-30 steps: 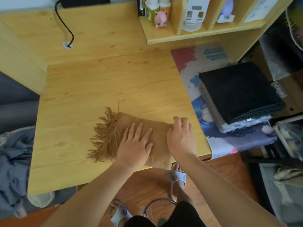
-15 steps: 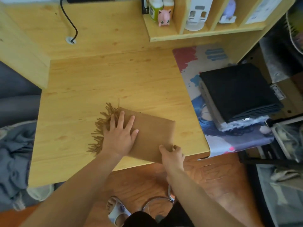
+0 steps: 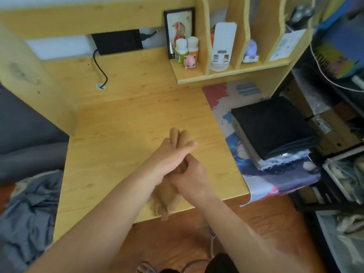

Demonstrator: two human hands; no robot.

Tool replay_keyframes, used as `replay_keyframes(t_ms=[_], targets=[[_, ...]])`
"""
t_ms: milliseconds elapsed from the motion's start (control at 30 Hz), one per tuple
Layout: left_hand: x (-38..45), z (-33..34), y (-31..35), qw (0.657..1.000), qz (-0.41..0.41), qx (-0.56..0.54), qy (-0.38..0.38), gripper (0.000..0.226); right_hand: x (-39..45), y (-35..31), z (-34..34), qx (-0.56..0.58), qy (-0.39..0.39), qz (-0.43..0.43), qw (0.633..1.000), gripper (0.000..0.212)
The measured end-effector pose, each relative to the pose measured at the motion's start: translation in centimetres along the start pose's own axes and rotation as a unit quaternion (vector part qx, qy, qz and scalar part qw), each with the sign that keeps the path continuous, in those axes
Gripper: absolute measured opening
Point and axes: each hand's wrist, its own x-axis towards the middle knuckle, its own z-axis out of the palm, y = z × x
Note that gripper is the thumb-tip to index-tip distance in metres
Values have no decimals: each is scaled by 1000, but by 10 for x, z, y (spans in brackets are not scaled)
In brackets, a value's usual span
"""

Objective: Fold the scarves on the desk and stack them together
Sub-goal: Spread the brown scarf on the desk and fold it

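The left hand [image 3: 171,154] lies with straight fingers flat along the top of the folded brown scarf [image 3: 178,137], its fingertips reaching toward the right, while the right hand [image 3: 190,177] curls round the same scarf from below and the right side, gripping it where the two hands meet. The scarf is sandwiched between them above the near middle of the table [image 3: 122,123]; its rounded folds stick out beyond the left hand toward the far side, and its fringe [image 3: 160,205] hangs out below the wrists, over the table's near edge. Well apart to the right, a stack of folded scarves [image 3: 273,129], black on top with lighter layers beneath, sits on a printed mat [image 3: 220,95] that covers the table's right end. At the back, a low shelf [image 3: 232,72] carries two small bottles [image 3: 185,49], a pink figurine [image 3: 190,61] and a white stand [image 3: 223,46]. A black cable [image 3: 100,67] runs down into a hole in the back corner. Grey cloth [image 3: 29,209] lies crumpled to the left of the table.
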Motion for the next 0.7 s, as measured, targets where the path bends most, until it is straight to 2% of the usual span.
replay_keyframes(t_ms=[100, 133, 167, 267, 333, 400, 467, 533, 600, 700], targets=[[-9, -25, 19, 995, 40, -78, 55, 28, -9, -31, -10, -95, -28, -145, 984, 39], [-13, -34, 18, 990, 45, -118, 67, 15, -9, -34, -19, -95, -48, -173, 979, 39], [-14, -43, 13, 985, 40, -152, 74, 12, -7, -36, -29, -91, -63, -192, 975, 41], [-1, -60, -22, 971, -19, -235, 51, 23, 7, -24, -51, -130, -28, -216, 967, 47], [15, -65, -60, 962, -76, -260, 35, 26, 19, -1, -48, -201, -15, -189, 961, 50], [28, -64, -105, 956, -148, -243, 64, 32, 27, 31, -32, -302, -67, -149, 939, 58], [38, -56, -151, 957, -211, -163, 118, 38, 26, 64, -11, -390, -162, -127, 897, 65], [41, -46, -184, 952, -221, -115, 177, 50, 21, 83, 7, -417, -218, -123, 874, 68], [38, -35, -187, 952, -210, -104, 198, 65, 20, 90, 21, -428, -216, -158, 863, 66], [38, -23, -181, 948, -199, -92, 231, 69, 31, 99, 41, -475, -207, -220, 826, 63]])
